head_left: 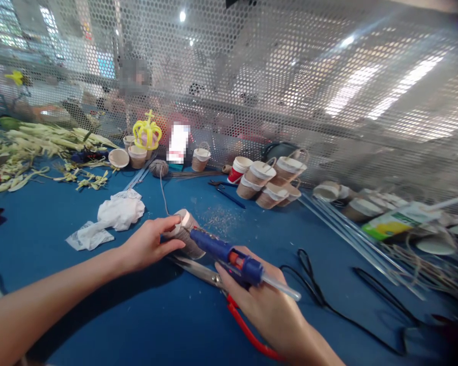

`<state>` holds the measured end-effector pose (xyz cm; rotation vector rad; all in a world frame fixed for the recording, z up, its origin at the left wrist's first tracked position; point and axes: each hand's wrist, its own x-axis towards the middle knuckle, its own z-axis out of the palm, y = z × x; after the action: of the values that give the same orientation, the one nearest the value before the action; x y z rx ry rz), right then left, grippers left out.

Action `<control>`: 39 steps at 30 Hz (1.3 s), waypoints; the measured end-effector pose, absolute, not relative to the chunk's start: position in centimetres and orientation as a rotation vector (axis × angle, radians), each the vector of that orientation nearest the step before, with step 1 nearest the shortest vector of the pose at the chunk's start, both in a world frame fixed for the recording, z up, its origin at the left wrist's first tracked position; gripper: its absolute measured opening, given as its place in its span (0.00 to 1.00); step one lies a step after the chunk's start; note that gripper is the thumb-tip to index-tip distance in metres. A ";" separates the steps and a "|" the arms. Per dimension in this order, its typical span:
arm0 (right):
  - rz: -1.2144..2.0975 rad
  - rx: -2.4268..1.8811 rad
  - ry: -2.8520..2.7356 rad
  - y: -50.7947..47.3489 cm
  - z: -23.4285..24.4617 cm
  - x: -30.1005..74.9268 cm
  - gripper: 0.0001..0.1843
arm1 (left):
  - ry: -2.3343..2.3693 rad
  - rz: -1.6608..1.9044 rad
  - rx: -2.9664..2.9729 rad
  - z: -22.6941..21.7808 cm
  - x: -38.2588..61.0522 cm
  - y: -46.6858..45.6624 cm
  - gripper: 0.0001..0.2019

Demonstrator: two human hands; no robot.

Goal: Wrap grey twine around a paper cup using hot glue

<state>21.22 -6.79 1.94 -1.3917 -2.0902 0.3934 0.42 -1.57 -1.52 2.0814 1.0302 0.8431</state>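
My left hand [149,245] grips a small paper cup [187,235] wrapped in grey twine, lying on its side on the blue table [145,315]. My right hand [265,300] holds a blue hot glue gun [229,255] with its nozzle against the cup; a clear glue stick [281,287] sticks out of its back. Red-handled scissors [229,300] lie on the table under both hands. A grey string runs from the cup to a twine ball [159,167].
Crumpled white plastic [116,213] lies to the left. Twine-wrapped cups [269,185] are stacked near the perforated metal screen [290,91], with a yellow crown [147,133] and pale leaf strips [41,142]. Black cable [328,300] and clear glue sticks [347,223] lie right.
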 end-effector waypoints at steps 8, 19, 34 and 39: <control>0.342 -1.389 -2.099 -7.3 1.9 21.2 0.03 | 1.035 0.838 2.118 -1.7 0.4 -1.5 0.11; 0.367 -1.384 -2.116 -7.2 1.7 21.4 0.03 | 1.053 0.831 2.116 -1.5 0.4 -1.6 0.14; 0.370 -1.386 -2.124 -7.3 1.7 21.5 0.03 | 1.034 0.836 2.082 -1.4 0.5 -1.8 0.14; 0.356 -1.389 -2.132 -7.2 1.8 21.4 0.04 | 1.034 0.824 2.105 -1.5 0.4 -1.7 0.16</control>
<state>21.36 -7.22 1.79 -1.3893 -2.1324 0.3560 0.41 -1.73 -1.47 2.1051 1.0342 0.8242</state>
